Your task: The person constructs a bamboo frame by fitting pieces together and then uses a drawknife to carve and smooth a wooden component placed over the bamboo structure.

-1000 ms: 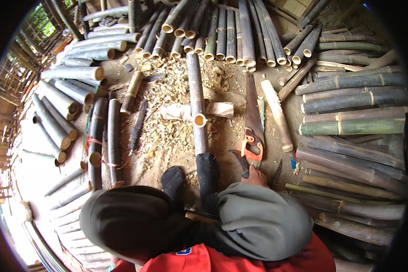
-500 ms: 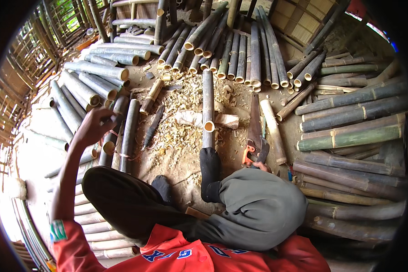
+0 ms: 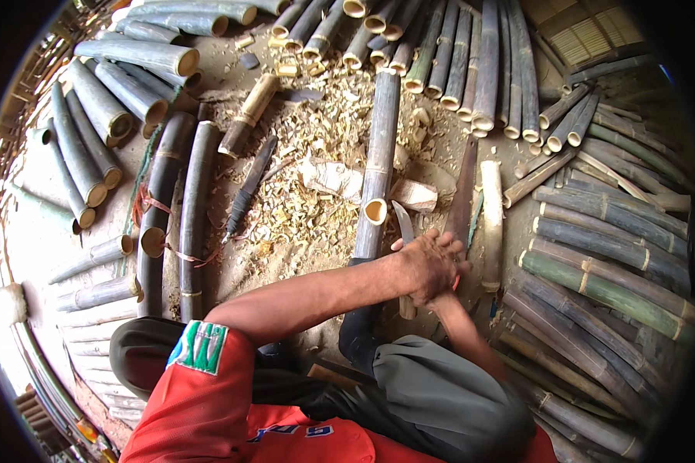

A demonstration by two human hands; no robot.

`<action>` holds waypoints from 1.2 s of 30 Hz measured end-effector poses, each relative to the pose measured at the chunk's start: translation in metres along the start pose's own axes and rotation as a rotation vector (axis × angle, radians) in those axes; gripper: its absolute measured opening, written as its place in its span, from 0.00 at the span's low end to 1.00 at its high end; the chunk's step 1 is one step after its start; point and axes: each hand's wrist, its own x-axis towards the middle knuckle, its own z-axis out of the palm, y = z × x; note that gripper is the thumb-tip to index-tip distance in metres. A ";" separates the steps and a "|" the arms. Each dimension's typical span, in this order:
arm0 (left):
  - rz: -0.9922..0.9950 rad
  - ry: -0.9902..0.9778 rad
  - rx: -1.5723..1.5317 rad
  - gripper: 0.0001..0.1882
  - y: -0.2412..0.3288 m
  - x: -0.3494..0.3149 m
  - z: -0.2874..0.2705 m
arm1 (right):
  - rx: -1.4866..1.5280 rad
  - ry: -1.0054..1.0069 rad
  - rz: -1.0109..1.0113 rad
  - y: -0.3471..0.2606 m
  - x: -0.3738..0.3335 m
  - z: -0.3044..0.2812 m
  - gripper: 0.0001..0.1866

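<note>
My left hand (image 3: 431, 261) lies across my right hand, its fingers bent and apart, with nothing visible in it. Beneath it, my right hand (image 3: 425, 295) is largely hidden but appears closed around a knife (image 3: 403, 222). The short curved blade points away from me, and the end of the wooden handle shows on the near side of my left wrist. Just left of the blade, a dark bamboo tube (image 3: 382, 139) with a pale oval cut rests over a whitish log (image 3: 415, 195). Its near end meets my black-socked foot (image 3: 357, 297).
A handsaw (image 3: 463, 181) lies right of the hands, beside a pale bamboo length (image 3: 491, 231). Left of the shavings (image 3: 286, 208) rests a long knife with a wrapped handle (image 3: 241, 204). Cut bamboo tubes (image 3: 197, 208) surround me on the left, far side and right.
My left hand has swung from the bamboo on the left to lie over my right hand. The right hand has moved up from beside the saw handle, and a knife now shows. The view has shifted.
</note>
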 end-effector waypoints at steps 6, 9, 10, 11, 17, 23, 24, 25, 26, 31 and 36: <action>-0.057 -0.160 -0.189 0.58 -0.063 0.049 0.038 | 0.530 0.219 0.341 0.030 0.010 0.004 0.22; -0.161 -0.120 -0.376 0.50 -0.083 0.045 0.042 | 1.037 0.242 0.588 -0.046 0.050 -0.036 0.16; -0.171 -0.027 -0.429 0.49 -0.089 0.038 0.031 | 1.096 0.240 0.544 -0.069 0.060 -0.055 0.13; -0.160 0.066 -0.483 0.48 -0.090 0.038 0.023 | 1.022 0.250 0.541 -0.070 0.063 -0.068 0.13; -0.296 0.705 -0.686 0.53 -0.097 0.024 0.022 | -0.516 -0.249 -0.005 -0.145 0.126 -0.156 0.23; -0.538 1.388 -0.778 0.49 -0.096 0.028 0.051 | -0.995 -0.267 -0.640 -0.204 0.185 -0.140 0.11; -0.598 1.447 -0.769 0.51 -0.094 0.028 0.056 | -1.195 -0.501 -0.554 -0.217 0.192 -0.132 0.07; -0.592 1.449 -0.724 0.53 -0.093 0.030 0.063 | -1.135 -0.472 -0.596 -0.211 0.189 -0.131 0.07; -0.577 1.456 -0.673 0.54 -0.092 0.033 0.065 | -1.081 -0.434 -0.636 -0.196 0.183 -0.135 0.07; -0.545 1.035 -0.810 0.56 -0.054 0.037 0.062 | -0.710 -0.410 -0.586 -0.144 0.143 -0.150 0.13; -0.376 0.570 -0.768 0.57 -0.063 0.004 0.046 | -0.320 -0.410 -0.023 -0.113 0.093 -0.119 0.26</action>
